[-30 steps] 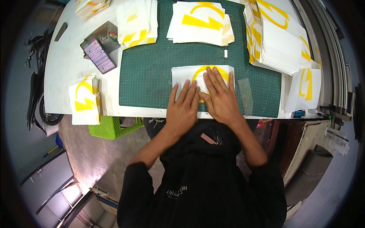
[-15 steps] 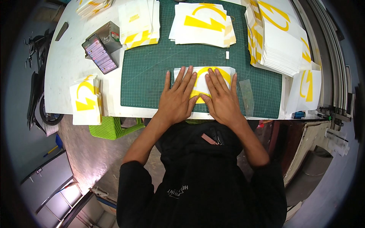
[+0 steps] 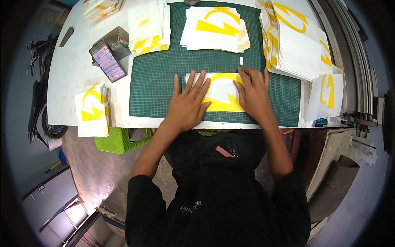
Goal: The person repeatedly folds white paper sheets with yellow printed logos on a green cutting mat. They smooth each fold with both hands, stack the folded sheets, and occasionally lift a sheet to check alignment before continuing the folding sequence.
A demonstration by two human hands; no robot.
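Observation:
A white paper piece with a bold yellow print point(image 3: 224, 92), its shape like a small folded bag, lies flat on the green cutting mat point(image 3: 160, 92) close to the table's front edge. My left hand point(image 3: 187, 103) rests flat on its left end, fingers spread. At its right end is my right hand point(image 3: 256, 92), fingers apart and slightly bent, the thumb on the printed face. Parts of the paper's two ends are hidden under my hands. Beyond it lie a white-and-yellow paper stack point(image 3: 212, 31) and a small white scrap point(image 3: 241, 60).
More printed paper stacks stand at the back point(image 3: 146, 24), the right point(image 3: 298, 51) and the left front edge point(image 3: 91, 113). A phone point(image 3: 108, 61) leans on a grey box point(image 3: 119, 35). A loose printed sheet point(image 3: 329, 94) lies at the right. A green stool point(image 3: 119, 140) is below the table.
My right hand has slid right, from the middle of the paper to its right end, uncovering more print. My left hand stays on the left end. The clear strip at the right is no longer visible.

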